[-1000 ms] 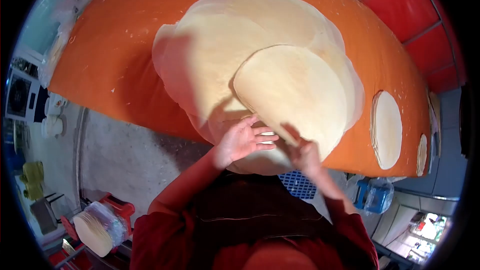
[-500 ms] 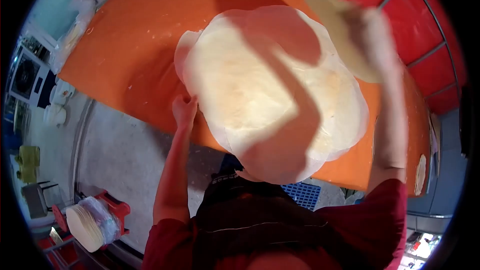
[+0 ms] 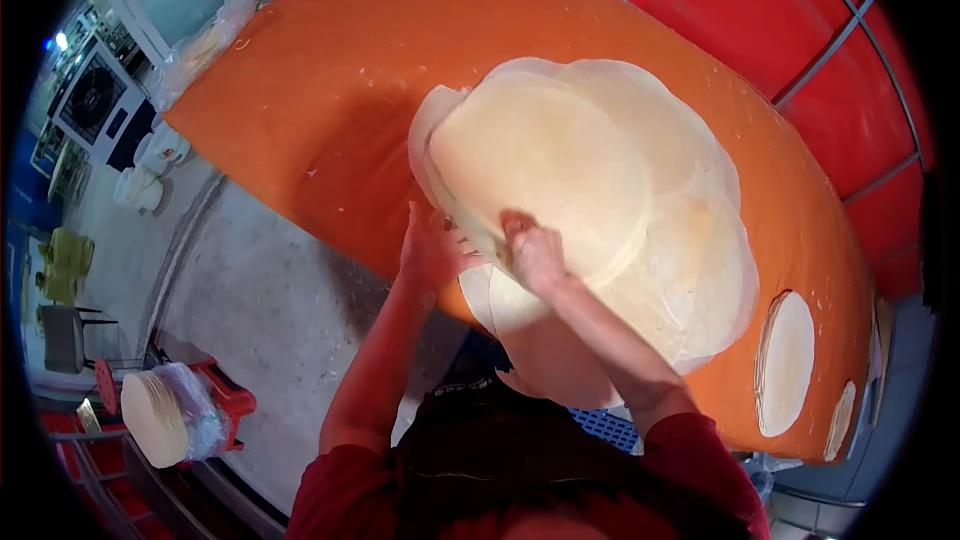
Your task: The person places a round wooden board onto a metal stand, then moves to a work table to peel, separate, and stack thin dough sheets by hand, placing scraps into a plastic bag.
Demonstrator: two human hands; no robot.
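Thin, pale round dough sheets [image 3: 690,270] lie overlapping in a broad spread on the orange-covered table. Over their left part rests a thicker pale disc [image 3: 560,160]; whether it is one piece or a stack, I cannot tell. My right hand [image 3: 538,255] is closed at the disc's near edge, fingers curled over it with the thumb side up. Just left of it, my left hand [image 3: 437,248] has its fingers spread against the lower left edge of the disc and sheets. The fingertips there are partly hidden.
The orange table [image 3: 330,60] curves around in front of me. Small stacks of round sheets [image 3: 787,365] lie at its right end. Red padded panels [image 3: 740,10] with metal bars stand behind. At lower left, a red stool [image 3: 232,402] bears a bagged stack of rounds [image 3: 155,420].
My right hand has brought the pale disc from raised at the right down onto the spread's left part. My left hand has opened beside it. The view has shifted.
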